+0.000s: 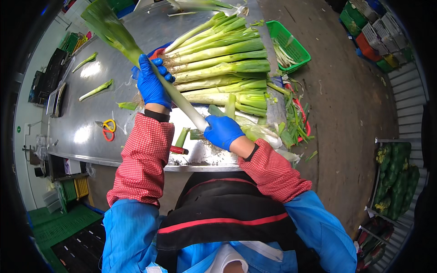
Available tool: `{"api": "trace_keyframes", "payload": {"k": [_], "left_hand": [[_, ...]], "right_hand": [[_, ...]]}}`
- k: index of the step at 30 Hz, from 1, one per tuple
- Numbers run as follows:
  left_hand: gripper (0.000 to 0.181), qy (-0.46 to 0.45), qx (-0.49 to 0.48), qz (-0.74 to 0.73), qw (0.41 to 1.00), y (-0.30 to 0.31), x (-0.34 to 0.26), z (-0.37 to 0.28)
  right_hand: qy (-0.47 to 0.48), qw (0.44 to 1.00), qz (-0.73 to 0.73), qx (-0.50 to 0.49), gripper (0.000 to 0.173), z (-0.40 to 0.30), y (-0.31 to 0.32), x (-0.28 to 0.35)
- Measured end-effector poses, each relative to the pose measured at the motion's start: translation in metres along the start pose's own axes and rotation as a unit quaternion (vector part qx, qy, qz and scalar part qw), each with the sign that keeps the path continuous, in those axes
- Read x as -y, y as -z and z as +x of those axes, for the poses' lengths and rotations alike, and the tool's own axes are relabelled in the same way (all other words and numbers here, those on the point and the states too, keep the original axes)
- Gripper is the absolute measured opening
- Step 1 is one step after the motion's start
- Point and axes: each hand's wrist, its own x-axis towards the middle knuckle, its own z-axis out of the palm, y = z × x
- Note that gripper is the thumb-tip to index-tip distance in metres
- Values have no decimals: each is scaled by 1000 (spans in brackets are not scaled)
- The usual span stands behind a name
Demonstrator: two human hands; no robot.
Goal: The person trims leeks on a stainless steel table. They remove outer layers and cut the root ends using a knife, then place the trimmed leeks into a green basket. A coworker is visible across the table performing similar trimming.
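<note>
A long leek [181, 100] runs slantwise between my two blue-gloved hands, its broad green leaves at the upper left. My left hand [153, 82] is wrapped around the stalk partway up. Lower down, my right hand [223, 132] grips the white root end; some roots hang below it. Just beyond, a pile of leeks [218, 65] lies side by side, roots to the left and cut green ends to the right. A knife's red handle [179, 150] shows by my left sleeve; its blade cannot be made out. Cut leek pieces [183, 136] lie near my right hand.
Red-and-yellow scissors [108, 129] and loose stalks [96, 90] lie on the metal table [82, 112]. A green basket [290, 44] holding stalks stands off the right edge, near a red container [307, 126] heaped with trimmings. A scale [56, 99] stands at the far left.
</note>
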Motion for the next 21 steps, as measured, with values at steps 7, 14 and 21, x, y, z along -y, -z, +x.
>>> {"api": "trace_keyframes", "payload": {"k": [7,14,21], "left_hand": [[53,12,70,-40,997,5,-6,5],[50,22,98,-45,994,15,0,5],[53,69,79,-102,989,21,-6,5]], "right_hand": [[4,990,140,-22,25,-5,-6,-19],[-10,998,50,25,34,-11,5,-3],[0,998,55,-11,23,-14,2,0]]}}
